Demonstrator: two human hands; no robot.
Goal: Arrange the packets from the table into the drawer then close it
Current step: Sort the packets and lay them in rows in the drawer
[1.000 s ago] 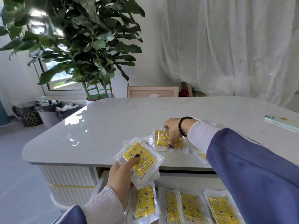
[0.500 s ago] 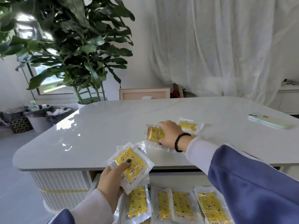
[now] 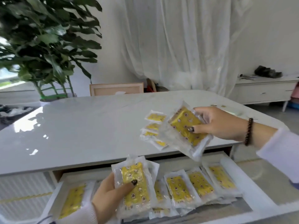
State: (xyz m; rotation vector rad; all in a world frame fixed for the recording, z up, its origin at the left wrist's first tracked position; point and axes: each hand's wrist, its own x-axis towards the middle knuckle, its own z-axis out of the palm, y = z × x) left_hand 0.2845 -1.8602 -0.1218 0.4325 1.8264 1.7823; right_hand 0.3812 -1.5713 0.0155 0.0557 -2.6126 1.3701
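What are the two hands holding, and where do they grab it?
Each holds a yellow packet. The left hand pinches its packet at the lower left side, thumb on front. The right hand grips the other packet by its right edge.

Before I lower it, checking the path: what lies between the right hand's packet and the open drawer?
In the head view, only the table's front edge lies between that packet and the drawer.

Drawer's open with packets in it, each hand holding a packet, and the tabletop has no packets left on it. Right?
Not quite. The head view shows a small pile of packets on the tabletop. The rest holds: the drawer is open with packets inside, and the left hand and right hand each hold a packet.
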